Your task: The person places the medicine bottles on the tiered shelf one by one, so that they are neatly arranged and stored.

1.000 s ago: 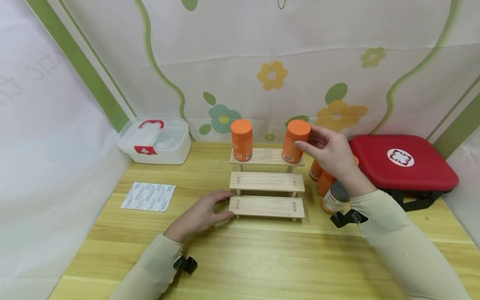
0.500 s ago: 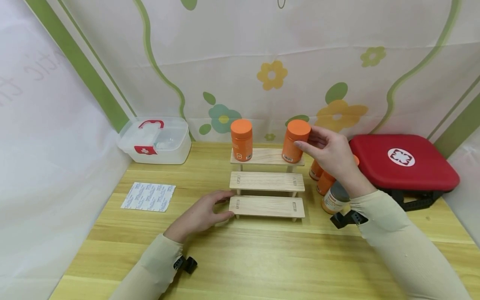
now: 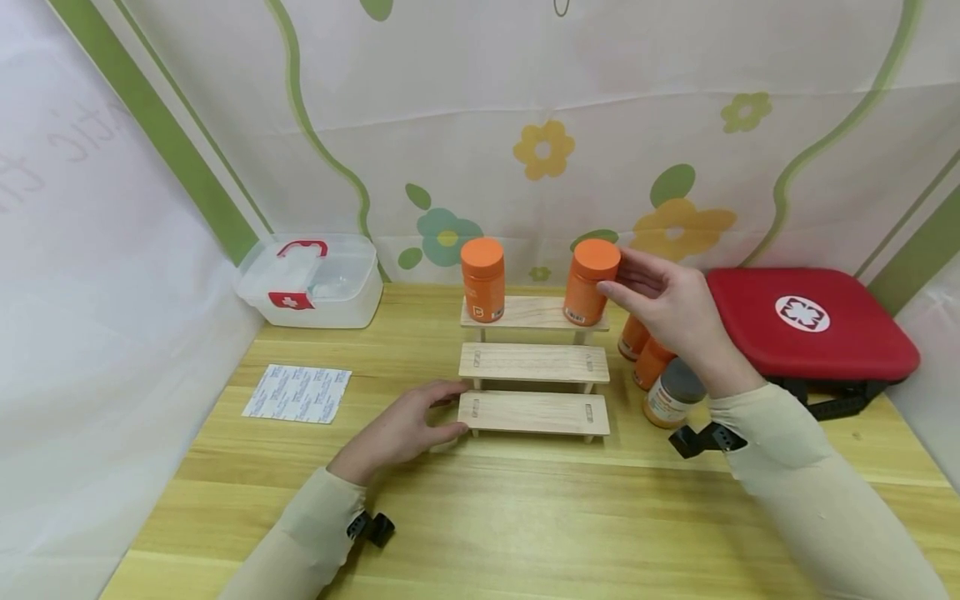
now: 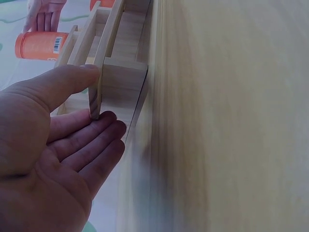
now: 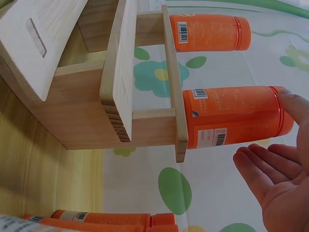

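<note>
A three-step wooden stand (image 3: 534,364) is in the middle of the table. My left hand (image 3: 401,429) holds the left end of its lowest step, thumb at the front corner and index finger at the rear one. Two orange pill bottles stand upright on the top step: the left bottle (image 3: 483,287) and the right bottle (image 3: 585,287). My right hand (image 3: 671,304) is beside the right bottle, its fingers loosely extended. In the right wrist view the thumb (image 5: 289,99) overlaps the bottle's cap, while the other fingers (image 5: 256,169) are apart from the bottle.
Right of the stand are orange bottles (image 3: 651,362) and a grey-lidded jar (image 3: 672,393), partly under my right arm. Behind them lies a red first-aid case (image 3: 847,321). A clear first-aid box (image 3: 345,287) and a printed white packet (image 3: 297,394) are at left. A patterned curtain (image 3: 450,100) stands behind.
My right hand has loosened from the right bottle and shifted slightly right, its thumb drawing back. The bottle stays in place on the top step. My left hand has not moved.
</note>
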A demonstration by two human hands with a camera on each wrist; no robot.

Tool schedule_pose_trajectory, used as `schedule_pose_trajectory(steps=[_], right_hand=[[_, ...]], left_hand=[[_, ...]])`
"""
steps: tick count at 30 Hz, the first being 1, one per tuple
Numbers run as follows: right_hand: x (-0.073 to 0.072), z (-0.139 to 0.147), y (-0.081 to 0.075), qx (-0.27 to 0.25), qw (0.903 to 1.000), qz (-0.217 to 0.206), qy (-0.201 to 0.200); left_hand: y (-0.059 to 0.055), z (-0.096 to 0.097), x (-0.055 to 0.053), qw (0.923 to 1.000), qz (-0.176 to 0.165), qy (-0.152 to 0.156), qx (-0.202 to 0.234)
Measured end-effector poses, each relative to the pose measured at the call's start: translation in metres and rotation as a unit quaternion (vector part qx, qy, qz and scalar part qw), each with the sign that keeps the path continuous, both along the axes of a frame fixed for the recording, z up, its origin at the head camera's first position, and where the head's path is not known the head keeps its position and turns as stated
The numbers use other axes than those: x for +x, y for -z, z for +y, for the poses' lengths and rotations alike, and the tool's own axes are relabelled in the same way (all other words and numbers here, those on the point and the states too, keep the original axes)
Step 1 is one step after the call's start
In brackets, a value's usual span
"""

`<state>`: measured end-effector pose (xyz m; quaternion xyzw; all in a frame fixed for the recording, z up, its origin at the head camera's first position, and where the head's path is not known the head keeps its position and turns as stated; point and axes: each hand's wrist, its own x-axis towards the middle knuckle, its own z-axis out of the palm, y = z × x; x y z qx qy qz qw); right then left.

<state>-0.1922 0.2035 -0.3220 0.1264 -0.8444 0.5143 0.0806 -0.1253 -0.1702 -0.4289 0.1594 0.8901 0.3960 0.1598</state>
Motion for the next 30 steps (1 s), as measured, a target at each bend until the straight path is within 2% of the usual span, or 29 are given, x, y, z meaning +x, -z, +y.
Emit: schedule_pose_trajectory(steps=[12,20,30], right_hand=[[0.022,0.02,-0.002,0.009,0.9998,0.016,0.011],[0.035,0.029,0.0,0.024,0.9974,0.066,0.017],[0.053,0.046,0.007,0.025,0.9965,0.074,0.029]], left_hand=[[-0.002,0.0,0.0,1.0,-0.003,-0.002,-0.007],[-0.002,0.0,0.0,0.9999,0.008,0.005,-0.004],[0.001,0.002,0.0,1.0,0.006,0.003,0.004]])
